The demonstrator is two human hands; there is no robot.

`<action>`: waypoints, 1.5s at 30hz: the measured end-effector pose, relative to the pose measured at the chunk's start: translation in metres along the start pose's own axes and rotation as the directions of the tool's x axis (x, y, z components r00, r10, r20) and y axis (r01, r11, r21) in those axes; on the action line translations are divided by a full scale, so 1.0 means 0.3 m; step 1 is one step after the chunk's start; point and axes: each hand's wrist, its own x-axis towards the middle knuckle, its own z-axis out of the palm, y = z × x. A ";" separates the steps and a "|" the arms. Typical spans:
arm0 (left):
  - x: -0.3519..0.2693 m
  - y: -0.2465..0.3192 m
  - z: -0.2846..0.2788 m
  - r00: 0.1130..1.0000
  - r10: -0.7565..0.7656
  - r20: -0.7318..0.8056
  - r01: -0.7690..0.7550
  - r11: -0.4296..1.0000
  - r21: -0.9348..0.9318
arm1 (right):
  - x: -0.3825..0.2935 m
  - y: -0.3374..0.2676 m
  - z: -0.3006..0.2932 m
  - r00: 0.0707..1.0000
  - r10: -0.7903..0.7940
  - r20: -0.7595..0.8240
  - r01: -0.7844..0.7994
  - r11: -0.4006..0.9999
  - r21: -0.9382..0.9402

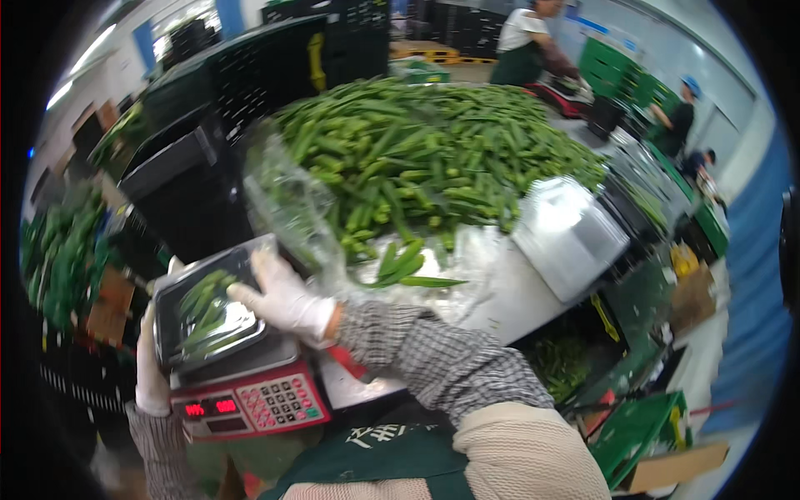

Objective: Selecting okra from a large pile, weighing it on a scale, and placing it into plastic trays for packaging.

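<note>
A black plastic tray with a clear lid (pixel 169 312) holds several okra pods (pixel 209 297) and sits tilted over the weighing platform of a red electronic scale (pixel 284 403). My left hand (pixel 150 362), in a white glove, grips the tray's left side; its fingertips show past the far edge. With its thumb lying across the lid and its fingers at the right far corner, my gloved right hand (pixel 284 303) holds the other side. Whether the tray touches the platform is hidden. The scale's red display is lit.
A large heap of okra (pixel 437 150) covers the table beyond my hands, with clear plastic film (pixel 290 194) along its left edge. Stacked clear lids (pixel 569 231) lie at the right. Black crates (pixel 181 187) stand left, and a green crate (pixel 637 437) lower right. Co-workers (pixel 531 44) are farther back.
</note>
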 end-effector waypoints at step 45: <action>0.573 0.114 0.392 0.860 0.502 0.089 -0.404 0.564 0.720 | -1.368 -0.095 -2.653 0.082 0.010 -0.997 -0.290 0.957 -0.014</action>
